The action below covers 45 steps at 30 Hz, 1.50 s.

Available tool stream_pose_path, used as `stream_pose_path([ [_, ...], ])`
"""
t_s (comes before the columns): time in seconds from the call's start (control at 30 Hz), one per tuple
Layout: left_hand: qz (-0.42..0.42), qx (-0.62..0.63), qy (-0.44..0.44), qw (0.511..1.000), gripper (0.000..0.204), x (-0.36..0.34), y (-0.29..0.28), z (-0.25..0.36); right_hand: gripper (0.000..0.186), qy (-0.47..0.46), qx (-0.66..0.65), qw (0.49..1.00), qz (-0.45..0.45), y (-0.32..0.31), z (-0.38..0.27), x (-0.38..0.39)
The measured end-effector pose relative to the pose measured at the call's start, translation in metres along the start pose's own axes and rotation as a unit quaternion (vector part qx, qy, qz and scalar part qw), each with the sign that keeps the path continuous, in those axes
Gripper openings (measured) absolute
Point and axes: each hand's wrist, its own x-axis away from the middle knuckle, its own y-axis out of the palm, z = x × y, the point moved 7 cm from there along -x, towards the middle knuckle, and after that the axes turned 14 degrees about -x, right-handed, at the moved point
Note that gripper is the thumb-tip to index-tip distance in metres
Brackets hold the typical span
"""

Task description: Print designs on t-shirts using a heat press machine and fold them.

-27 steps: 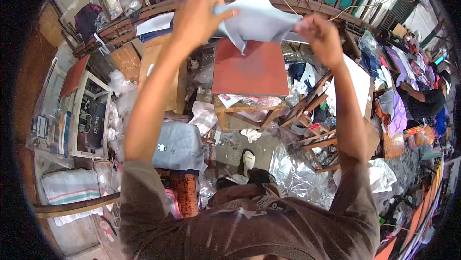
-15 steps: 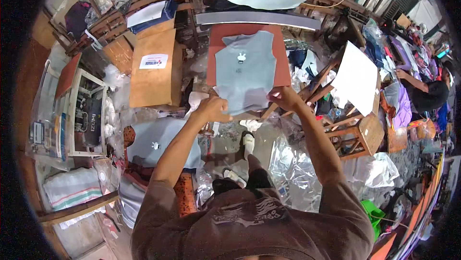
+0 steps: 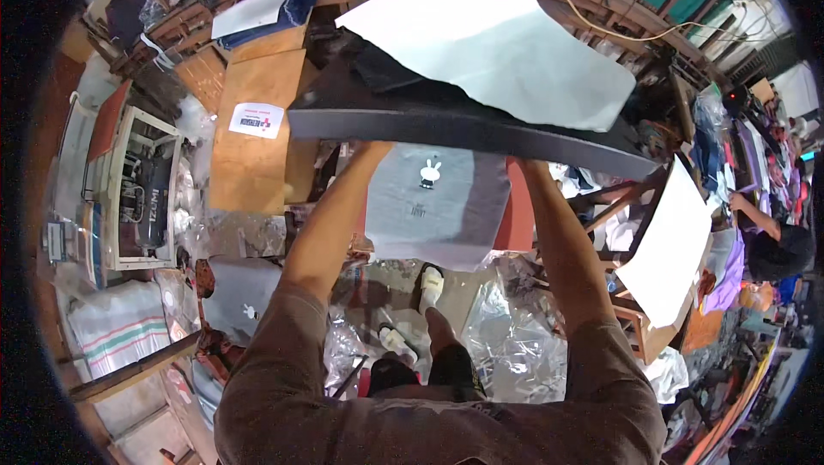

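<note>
Head view: grey cloth (image 3: 455, 223) on red board (image 3: 518, 218), plastic-strewn floor (image 3: 460, 291)

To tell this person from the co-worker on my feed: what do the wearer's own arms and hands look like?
The left sleeve and right sleeve are short, brown and plain. The left forearm and right forearm are bare, without visible straps. Each hand is hidden.

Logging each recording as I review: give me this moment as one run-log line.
left hand, right hand: hidden by dark panel | grey cloth: on red board, rabbit print showing | white sheet: over dark panel
</note>
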Motion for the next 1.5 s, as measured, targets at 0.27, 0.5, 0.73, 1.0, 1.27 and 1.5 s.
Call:
stream_pose_path([
  [0.27,0.025,0.016,-0.007,1.0,0.042,0.008,0.016,0.001,0.032,0.01,-0.009,1.0,-0.005,-0.026,0.041,0.01],
  [0.5,0.026,0.016,-0.014,0.999,0.038,0.016,0.013,0.004,0.033,0.002,0.009,1.0,-0.005,-0.024,0.031,0.025],
  [0.73,0.033,0.018,-0.009,0.999,0.034,0.02,-0.005,0.014,0.034,-0.002,0.033,0.999,-0.013,-0.03,0.035,0.024],
  [1.0,-0.042,-0.046,0.086,0.994,0.028,0.078,-0.062,0.095,0.036,-0.042,0.168,0.971,-0.166,0.015,-0.068,0.034],
  [1.27,0.158,-0.116,0.171,0.966,0.036,0.13,-0.101,0.108,0.041,-0.289,-0.369,0.708,-0.528,-0.133,-0.386,0.196],
  [1.5,0.001,0.165,0.048,0.985,0.028,0.267,-0.11,0.07,0.068,-0.295,0.258,0.92,-0.023,-0.237,-0.408,0.086],
])
